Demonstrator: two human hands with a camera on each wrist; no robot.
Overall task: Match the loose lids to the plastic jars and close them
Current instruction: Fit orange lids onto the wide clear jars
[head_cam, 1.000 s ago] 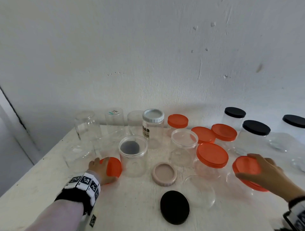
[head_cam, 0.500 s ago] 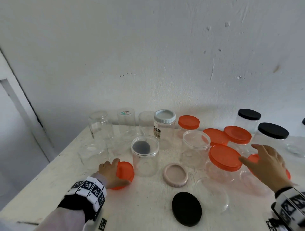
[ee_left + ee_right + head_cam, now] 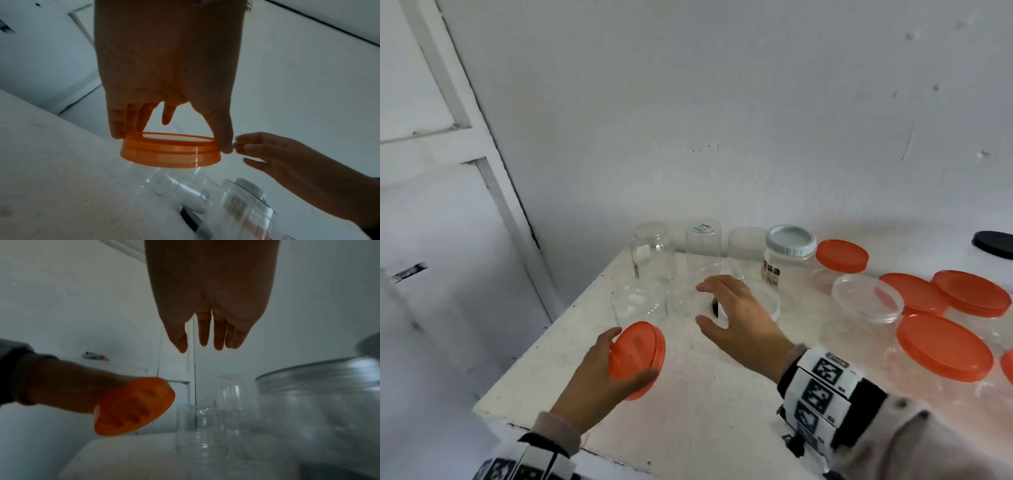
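Head view: left hand (image 3: 599,373) grips orange lid (image 3: 637,359), right hand (image 3: 739,318) spread

White worktop (image 3: 688,428) against a wall, bearing clear plastic jars (image 3: 654,253), several capped with orange lids (image 3: 944,347).

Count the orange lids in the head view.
6 orange lids: one in the left hand, one at the back, two side by side at right, one large in front, one cut by the edge. Others may be hidden.
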